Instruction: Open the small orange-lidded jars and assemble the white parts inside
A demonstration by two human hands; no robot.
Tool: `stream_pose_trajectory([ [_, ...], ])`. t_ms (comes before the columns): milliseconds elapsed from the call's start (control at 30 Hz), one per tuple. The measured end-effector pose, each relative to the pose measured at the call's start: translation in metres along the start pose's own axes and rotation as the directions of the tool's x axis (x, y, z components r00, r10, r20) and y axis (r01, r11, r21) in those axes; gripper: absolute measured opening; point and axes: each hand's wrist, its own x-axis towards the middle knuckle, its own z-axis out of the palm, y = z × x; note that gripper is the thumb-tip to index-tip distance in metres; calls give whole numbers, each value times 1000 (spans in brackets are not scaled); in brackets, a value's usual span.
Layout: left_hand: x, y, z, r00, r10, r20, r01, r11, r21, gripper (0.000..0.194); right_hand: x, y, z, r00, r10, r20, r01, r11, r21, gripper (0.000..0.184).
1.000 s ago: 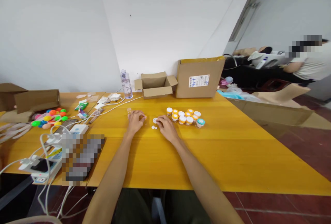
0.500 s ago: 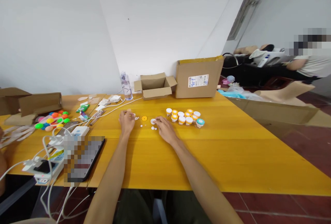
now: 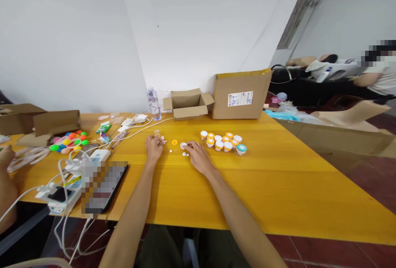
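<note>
Already, lidded jars (image 3: 219, 146) are standing grouped right of the frame's centre, while a yellow lid (image 3: 174, 142) and white discs (image 3: 185, 153) are lying loose mid-frame. The half-closed right hand (image 3: 198, 156) is touching a white lid (image 3: 182, 145); the curled left hand (image 3: 154, 148) is resting beside white bits (image 3: 164, 141); whether either is gripping anything, I cannot tell.

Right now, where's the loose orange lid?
In the head view, the orange lid lies on the table between the left hand and right hand, just left of the white lid.
</note>
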Motion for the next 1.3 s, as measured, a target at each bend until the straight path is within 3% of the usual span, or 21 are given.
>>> stream_pose_trajectory([
  [100,2,-13,5,997,51,-66,-56,995,-83,12,-1,-2,-2,1000,12,4,-12,1000,-29,60],
  [233,1,-25,6,992,104,-72,-113,985,-129,15,-1,-3,-3,999,47,10,-47,996,-70,60],
  [400,-4,-27,0,994,107,-35,-110,989,-103,23,-1,-3,-2,999,51,0,-51,996,-79,56],
  [600,-3,-27,-2,996,83,-27,-85,994,-72,29,5,-8,0,994,105,-9,-105,992,-63,31],
  [900,6,-32,2,997,73,-30,-75,994,-81,33,38,-20,0,973,216,87,-210,975,-68,36],
  [1300,16,-33,11,997,67,-27,-70,988,-136,18,71,-39,17,976,1,219,10,999,-49,31],
])
